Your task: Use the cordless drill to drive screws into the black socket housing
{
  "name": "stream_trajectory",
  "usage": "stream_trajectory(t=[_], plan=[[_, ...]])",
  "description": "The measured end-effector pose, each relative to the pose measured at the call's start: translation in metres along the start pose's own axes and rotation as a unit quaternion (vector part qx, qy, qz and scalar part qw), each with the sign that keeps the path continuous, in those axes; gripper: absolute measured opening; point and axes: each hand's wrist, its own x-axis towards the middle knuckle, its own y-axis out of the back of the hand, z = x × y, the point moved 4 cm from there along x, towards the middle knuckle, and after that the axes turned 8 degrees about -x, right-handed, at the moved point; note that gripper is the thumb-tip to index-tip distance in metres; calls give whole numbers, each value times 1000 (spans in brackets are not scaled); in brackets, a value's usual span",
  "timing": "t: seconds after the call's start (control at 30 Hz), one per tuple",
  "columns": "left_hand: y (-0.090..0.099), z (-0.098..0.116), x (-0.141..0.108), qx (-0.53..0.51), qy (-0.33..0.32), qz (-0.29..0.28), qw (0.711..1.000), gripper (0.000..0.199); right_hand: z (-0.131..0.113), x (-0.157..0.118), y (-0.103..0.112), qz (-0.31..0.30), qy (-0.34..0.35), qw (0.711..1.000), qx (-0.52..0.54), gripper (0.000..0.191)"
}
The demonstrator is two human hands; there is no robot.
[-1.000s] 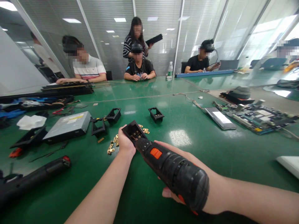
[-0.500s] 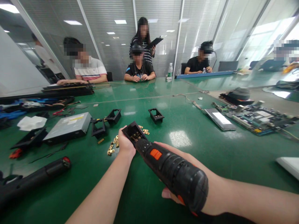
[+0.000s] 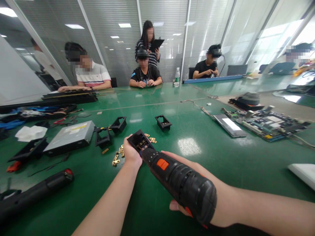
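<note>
My left hand [image 3: 133, 153] is closed round the left side of a black plastic housing [image 3: 138, 139] with brass parts inside it. In my right hand [image 3: 180, 196] is a black power screwdriver with orange buttons [image 3: 183, 183]; its front end points into the housing, and its tip is hidden. Small brass plates [image 3: 118, 156] lie on the green table beside my left hand, and more brass plates [image 3: 151, 139] lie just behind the housing. Three similar black frames stand farther back: one at the left [image 3: 102, 139], another [image 3: 118, 124] near it, and one [image 3: 163, 122] to the right.
A silver drive [image 3: 71, 136] and a second black tool [image 3: 36, 190] lie at the left. On the right are a grey flat device [image 3: 229, 125], a circuit board [image 3: 273, 123] and a white object [image 3: 304, 173]. Several people are across the table; a bottle [image 3: 177, 78] stands there.
The whole view has shifted slightly. Both hands still hold the housing and screwdriver in nearly the same pose. Across the table, the standing person's dark clipboard has moved.
</note>
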Motion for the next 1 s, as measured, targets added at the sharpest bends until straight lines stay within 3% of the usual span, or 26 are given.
stream_trajectory(t=[0.2, 0.4, 0.67, 1.0], plan=[[4, -2, 4, 15, 6, -25, 1000, 42, 0, 0, -1, 6, -18, 1000, 5, 95], [2, 0, 1, 6, 13, -14, 1000, 41, -1, 1, -2, -1, -7, 1000, -17, 98], [-2, 3, -4, 4, 12, 0, 1000, 40, -14, 7, -2, -2, -3, 1000, 15, 89], [1, 1, -1, 0, 16, -2, 1000, 36, 0, 1, -3, 6, -25, 1000, 1, 96]])
